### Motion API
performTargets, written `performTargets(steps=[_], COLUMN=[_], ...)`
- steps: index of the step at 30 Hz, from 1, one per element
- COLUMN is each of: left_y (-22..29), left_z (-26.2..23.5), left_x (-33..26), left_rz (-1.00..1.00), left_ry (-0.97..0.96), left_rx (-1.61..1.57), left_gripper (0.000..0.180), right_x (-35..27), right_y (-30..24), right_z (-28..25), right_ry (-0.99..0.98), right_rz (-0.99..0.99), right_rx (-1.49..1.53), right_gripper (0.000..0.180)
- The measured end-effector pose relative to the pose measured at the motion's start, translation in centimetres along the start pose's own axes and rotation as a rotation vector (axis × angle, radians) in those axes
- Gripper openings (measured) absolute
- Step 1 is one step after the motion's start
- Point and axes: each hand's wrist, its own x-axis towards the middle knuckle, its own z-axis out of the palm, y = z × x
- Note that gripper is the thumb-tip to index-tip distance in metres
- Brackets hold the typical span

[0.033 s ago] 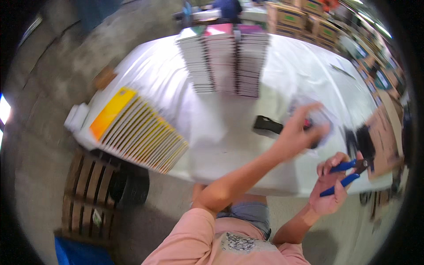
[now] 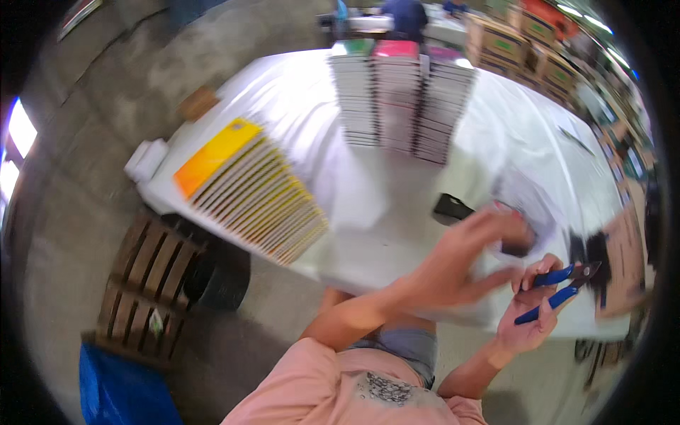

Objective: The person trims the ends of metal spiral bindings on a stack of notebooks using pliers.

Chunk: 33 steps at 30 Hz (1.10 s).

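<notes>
The white-covered desk (image 2: 368,244) carries three notebook stacks (image 2: 394,99) side by side, a yellow-topped stack (image 2: 258,195), a small black object (image 2: 451,209) and translucent plastic (image 2: 535,202).

No words or numbers can be read. Beyond the far right edge of the white, glossy-covered table (image 2: 368,237), brown cardboard boxes (image 2: 497,58) bear green printed labels (image 2: 508,44), too small and blurred to make out; on the table's near side, a pale pink cloth T-shirt (image 2: 304,382) carries a dark grey printed design (image 2: 389,388).

The left hand (image 2: 457,258), blurred, seems loosely spread just beside the right hand (image 2: 525,303), curled with palm upward.
</notes>
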Motion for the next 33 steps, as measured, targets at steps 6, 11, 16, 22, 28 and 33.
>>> performTargets(steps=[6,11,16,22,28,33], left_y=[13.6,14.8,11.7,9.1,9.3,9.2], left_z=[-15.6,-25.2,-28.3,-28.0,-27.8,-27.8], left_x=[-10.9,-12.4,-13.2,-13.5,-13.6,-13.8], left_rz=[0.186,0.012,-0.026,0.077,0.066,0.075], left_ry=[0.515,0.552,0.582,0.708,0.724,0.721], left_rx=[1.016,1.250,0.879,0.875,0.870,0.866], left_gripper=[0.035,0.051,0.052,0.047,0.047,0.047], right_x=[-1.9,-4.5,-5.0,-6.1,-6.2,-6.4], right_y=[6.3,8.6,9.1,9.8,10.0,10.1], right_z=[7.3,16.4,22.2,25.4,26.0,26.1], right_ry=[-0.328,-0.760,-0.856,-0.876,-0.871,-0.881], right_rz=[0.172,-0.120,-0.431,-0.516,-0.573,-0.590], right_rx=[-0.189,-0.446,-0.658,-0.709,-0.742,-0.738], right_gripper=[0.055,0.039,0.044,0.046,0.049,0.051])
